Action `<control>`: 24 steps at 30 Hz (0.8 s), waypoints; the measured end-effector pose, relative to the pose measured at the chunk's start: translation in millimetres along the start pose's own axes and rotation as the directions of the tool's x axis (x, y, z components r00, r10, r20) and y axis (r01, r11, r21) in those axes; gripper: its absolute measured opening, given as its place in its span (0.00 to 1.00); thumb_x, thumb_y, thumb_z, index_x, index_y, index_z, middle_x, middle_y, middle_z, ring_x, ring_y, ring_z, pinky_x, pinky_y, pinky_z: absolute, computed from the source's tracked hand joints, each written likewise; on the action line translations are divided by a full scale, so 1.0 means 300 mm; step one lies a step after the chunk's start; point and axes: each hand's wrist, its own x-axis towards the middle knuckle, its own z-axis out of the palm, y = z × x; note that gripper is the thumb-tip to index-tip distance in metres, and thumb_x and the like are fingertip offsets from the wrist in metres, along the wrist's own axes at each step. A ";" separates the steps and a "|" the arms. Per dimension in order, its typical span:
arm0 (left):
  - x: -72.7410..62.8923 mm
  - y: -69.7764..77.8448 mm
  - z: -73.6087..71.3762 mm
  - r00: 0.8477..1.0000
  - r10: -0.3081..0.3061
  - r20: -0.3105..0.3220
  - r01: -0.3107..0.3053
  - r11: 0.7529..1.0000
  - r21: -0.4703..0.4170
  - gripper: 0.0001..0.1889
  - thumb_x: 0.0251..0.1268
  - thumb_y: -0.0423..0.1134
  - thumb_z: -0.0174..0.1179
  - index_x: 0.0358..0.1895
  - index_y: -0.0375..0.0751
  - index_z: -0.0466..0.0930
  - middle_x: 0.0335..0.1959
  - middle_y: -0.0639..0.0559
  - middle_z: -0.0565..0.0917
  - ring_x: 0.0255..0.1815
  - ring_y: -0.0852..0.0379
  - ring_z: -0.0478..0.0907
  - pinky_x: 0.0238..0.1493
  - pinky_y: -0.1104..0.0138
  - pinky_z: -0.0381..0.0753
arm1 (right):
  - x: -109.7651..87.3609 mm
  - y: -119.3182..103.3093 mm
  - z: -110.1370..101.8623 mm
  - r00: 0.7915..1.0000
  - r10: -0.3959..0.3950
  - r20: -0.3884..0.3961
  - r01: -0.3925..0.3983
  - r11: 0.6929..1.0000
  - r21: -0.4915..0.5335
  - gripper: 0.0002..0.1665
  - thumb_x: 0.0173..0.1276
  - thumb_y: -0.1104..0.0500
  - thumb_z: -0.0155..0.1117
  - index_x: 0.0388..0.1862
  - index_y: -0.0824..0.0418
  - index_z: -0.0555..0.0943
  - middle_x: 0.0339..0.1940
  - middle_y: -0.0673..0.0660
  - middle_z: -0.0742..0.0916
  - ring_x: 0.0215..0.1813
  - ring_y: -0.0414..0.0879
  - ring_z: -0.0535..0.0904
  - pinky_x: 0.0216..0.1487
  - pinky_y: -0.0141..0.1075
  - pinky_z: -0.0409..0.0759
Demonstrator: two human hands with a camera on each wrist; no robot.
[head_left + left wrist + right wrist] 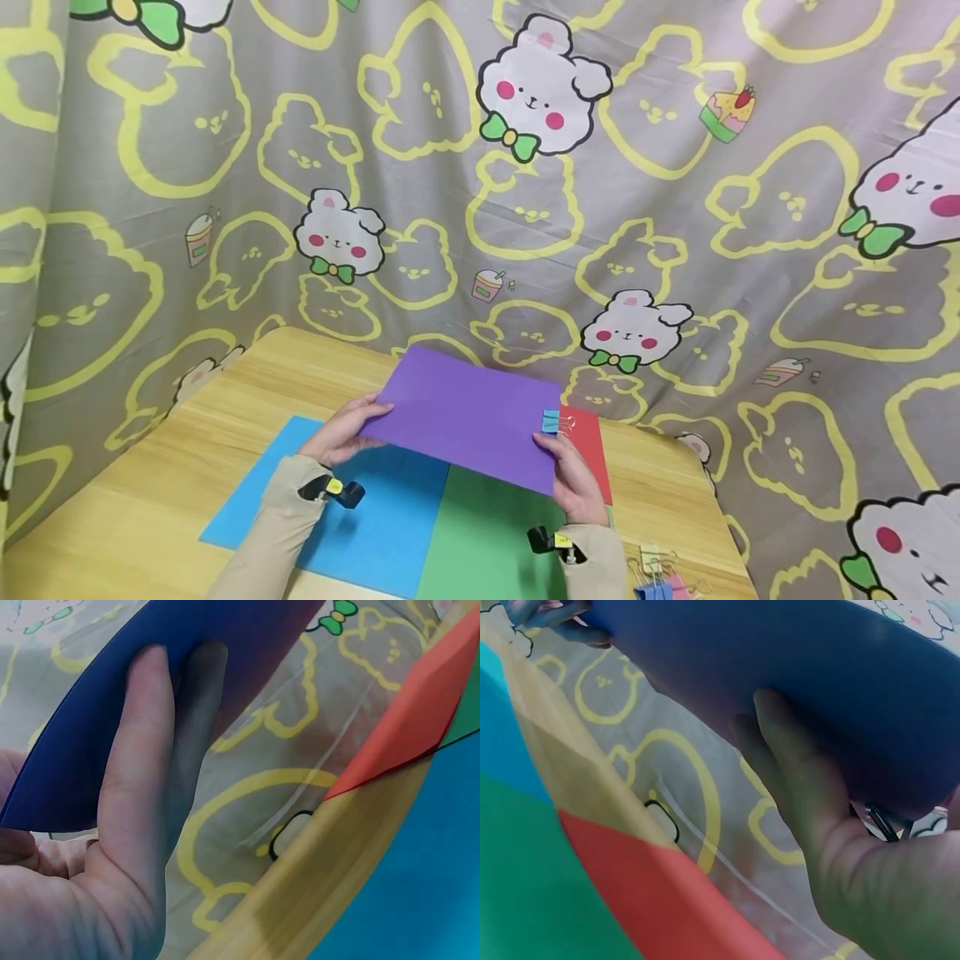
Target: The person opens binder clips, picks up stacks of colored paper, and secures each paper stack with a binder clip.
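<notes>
A purple sheet of paper or thin card [468, 417] is held up tilted above the table between both hands. My left hand [345, 429] pinches its left edge, thumb on top; in the left wrist view the fingers [139, 750] lie flat along its underside. At the opposite edge my right hand [577, 479] pinches the sheet near a light blue binder clip [551, 421], which is clamped on that edge with its wire handles pointing outward. From the right wrist view, the right fingers [795, 765] support the sheet from below.
On the wooden table [112, 500] lie a blue sheet [375, 533], a green sheet [487, 542] and a red sheet [591, 454], side by side. Several binder clips [654, 590] sit at the front right. A patterned curtain [420, 208] hangs behind the table.
</notes>
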 end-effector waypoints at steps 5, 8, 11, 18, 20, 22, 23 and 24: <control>0.000 0.041 -0.047 0.999 0.025 -0.025 -0.025 1.000 0.004 0.36 0.85 0.40 0.48 0.84 0.34 0.41 0.51 0.54 0.84 0.49 0.61 0.87 0.52 0.67 0.88 | 0.081 -0.024 0.043 0.999 0.035 -0.009 -0.035 0.999 0.011 0.13 0.85 0.64 0.43 0.64 0.59 0.65 0.49 0.52 0.88 0.51 0.43 0.89 0.55 0.36 0.88; -0.001 0.066 -0.080 0.998 0.035 -0.054 -0.036 0.999 -0.008 0.35 0.84 0.39 0.48 0.83 0.32 0.42 0.46 0.55 0.85 0.45 0.61 0.88 0.49 0.68 0.89 | 0.142 -0.021 0.061 0.999 0.041 -0.007 -0.041 0.998 0.048 0.13 0.84 0.65 0.45 0.63 0.59 0.67 0.50 0.53 0.88 0.51 0.44 0.89 0.55 0.36 0.88; 0.004 0.089 -0.117 0.997 0.038 -0.067 -0.040 0.999 -0.029 0.36 0.84 0.38 0.47 0.83 0.32 0.40 0.44 0.54 0.85 0.43 0.61 0.89 0.47 0.69 0.89 | 0.199 -0.016 0.081 0.999 0.044 -0.003 -0.044 0.998 0.046 0.14 0.84 0.65 0.46 0.64 0.59 0.67 0.49 0.52 0.88 0.51 0.43 0.89 0.55 0.34 0.88; 0.018 0.112 -0.192 0.997 0.041 -0.064 -0.043 0.999 -0.028 0.37 0.85 0.36 0.46 0.84 0.33 0.35 0.47 0.52 0.84 0.46 0.59 0.89 0.53 0.66 0.88 | 0.297 -0.008 0.110 0.999 0.045 -0.013 -0.045 0.997 -0.060 0.19 0.83 0.65 0.47 0.69 0.65 0.65 0.48 0.51 0.87 0.48 0.41 0.89 0.52 0.32 0.88; 0.023 0.113 -0.210 0.997 0.036 -0.075 -0.037 0.999 -0.011 0.37 0.84 0.36 0.46 0.84 0.33 0.36 0.49 0.51 0.83 0.47 0.59 0.88 0.54 0.66 0.88 | 0.318 0.000 0.109 0.999 0.042 -0.019 -0.043 0.995 -0.086 0.19 0.83 0.65 0.47 0.69 0.66 0.65 0.47 0.51 0.87 0.48 0.40 0.89 0.51 0.31 0.88; 0.026 0.113 -0.228 0.996 0.026 -0.087 -0.025 1.000 0.014 0.37 0.84 0.37 0.47 0.84 0.35 0.37 0.51 0.50 0.81 0.47 0.60 0.87 0.54 0.67 0.88 | 0.337 0.014 0.108 0.999 0.044 -0.029 -0.047 0.993 -0.108 0.18 0.82 0.66 0.47 0.67 0.66 0.66 0.47 0.51 0.86 0.47 0.40 0.88 0.51 0.31 0.88; 0.027 0.113 -0.238 0.996 0.022 -0.091 -0.019 0.999 0.036 0.37 0.84 0.37 0.46 0.85 0.35 0.36 0.53 0.49 0.80 0.47 0.61 0.87 0.54 0.67 0.88 | 0.345 0.023 0.107 0.999 0.043 -0.023 -0.045 0.991 -0.122 0.18 0.82 0.67 0.47 0.67 0.67 0.66 0.47 0.52 0.86 0.47 0.40 0.88 0.51 0.31 0.88; 0.028 0.113 -0.249 0.995 0.017 -0.099 -0.012 0.998 0.055 0.37 0.84 0.37 0.46 0.85 0.35 0.36 0.56 0.47 0.78 0.47 0.61 0.86 0.53 0.68 0.88 | 0.353 0.032 0.107 0.999 0.045 -0.031 -0.048 0.991 -0.127 0.16 0.81 0.68 0.48 0.65 0.67 0.67 0.46 0.52 0.86 0.46 0.40 0.88 0.50 0.31 0.88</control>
